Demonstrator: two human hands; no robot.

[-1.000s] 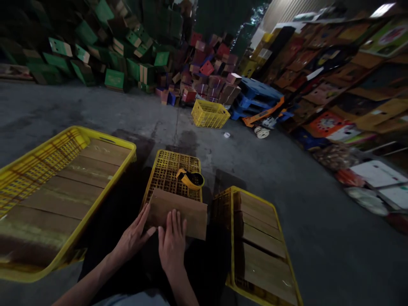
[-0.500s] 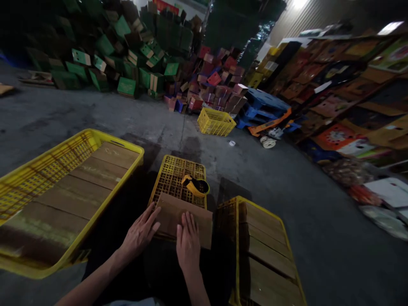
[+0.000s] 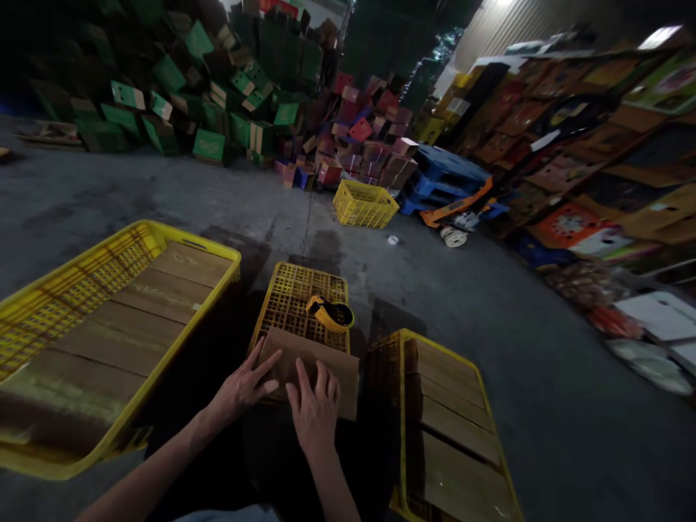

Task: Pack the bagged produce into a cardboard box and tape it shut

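A brown cardboard box (image 3: 344,380) lies near me on the close end of an upturned yellow crate (image 3: 288,290). My left hand (image 3: 244,384) rests at the box's left end, its fingers stretched and apart. On the middle of the top lies my right hand (image 3: 315,406), fingers spread and slightly bent. Neither hand is closed around the box. Just beyond the box, a yellow-and-black tape dispenser (image 3: 330,315) sits on the crate. The side of the box facing me is mostly hidden by my hands and the dark shadow.
Yellow crates holding brown cartons stand at my left (image 3: 217,254) and right (image 3: 403,406). Farther off are another yellow crate (image 3: 365,205), a white roll (image 3: 392,240), blue pallets (image 3: 446,170) and an orange pallet jack (image 3: 457,206). Heaped green boxes (image 3: 209,146) and stacked cartons (image 3: 568,225) line the surroundings.
My right hand has shifted slightly left on the box and its fingers have spread. My left fingers have opened wider over the box's end. The view has turned slightly.
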